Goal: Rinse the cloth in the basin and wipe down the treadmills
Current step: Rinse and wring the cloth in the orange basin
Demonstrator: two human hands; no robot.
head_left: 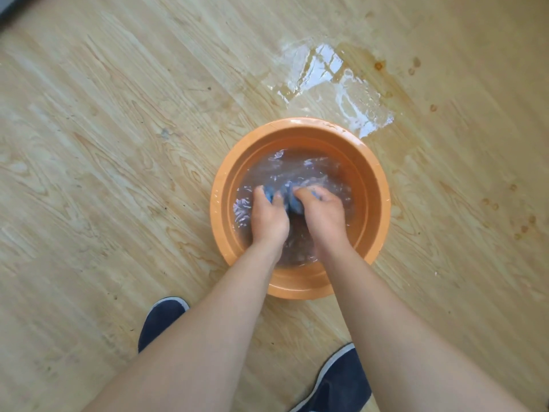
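One basin, one cloth underwater; our left hand and right hand, two grips, both clenched on it.

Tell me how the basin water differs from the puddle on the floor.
The basin water is held in the orange basin; the puddle lies spread on the floor beyond it. The basin water is rippled round the left hand, right hand and cloth; the puddle lies flat. Both reflect light.

A blue cloth was bunched up and submerged in rippled water, near the middle of a round, upright orange basin.
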